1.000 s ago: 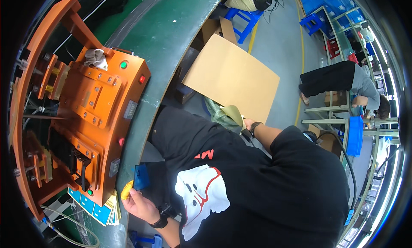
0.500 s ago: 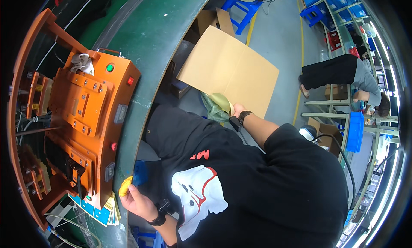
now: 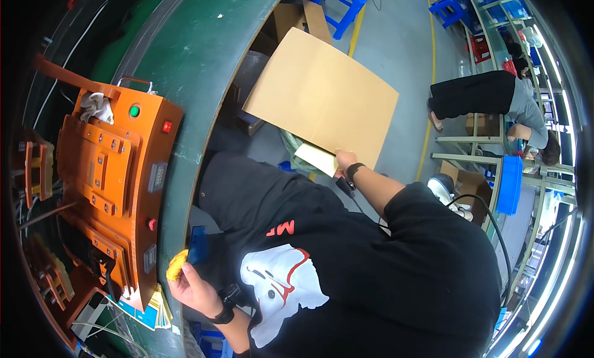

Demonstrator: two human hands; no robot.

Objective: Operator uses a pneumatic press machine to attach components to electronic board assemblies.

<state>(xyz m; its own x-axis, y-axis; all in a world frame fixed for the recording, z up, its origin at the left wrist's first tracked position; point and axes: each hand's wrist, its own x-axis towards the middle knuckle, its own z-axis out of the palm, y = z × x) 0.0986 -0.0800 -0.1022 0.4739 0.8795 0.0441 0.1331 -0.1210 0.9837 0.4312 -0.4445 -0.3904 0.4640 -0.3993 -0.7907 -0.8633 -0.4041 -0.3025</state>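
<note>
My left hand [image 3: 193, 291], at the lower left by the table edge, pinches a small, soft-looking yellow piece [image 3: 177, 265] between thumb and fingers; its exact kind is unclear. My right hand [image 3: 346, 162] grips the end of a flat pale yellow sheet [image 3: 317, 159], beside the lower edge of a large tan cardboard box [image 3: 325, 92]. Some fingers there are hidden. Green translucent plastic [image 3: 292, 144] shows behind the sheet, under the box edge. Black bands with small devices circle both my wrists.
An orange machine [image 3: 133, 191] with buttons and a crumpled white cloth stands on the green table [image 3: 185, 92]. Blue-and-yellow cards [image 3: 145, 314] lie by its corner. A blue stool [image 3: 343, 8] stands at the top. Another person [image 3: 489, 104] bends over shelving at right.
The sheet at my right hand has turned from a curled shape to a flat one, angled down-right. The whole view has shifted slightly. My left hand still holds the yellow piece.
</note>
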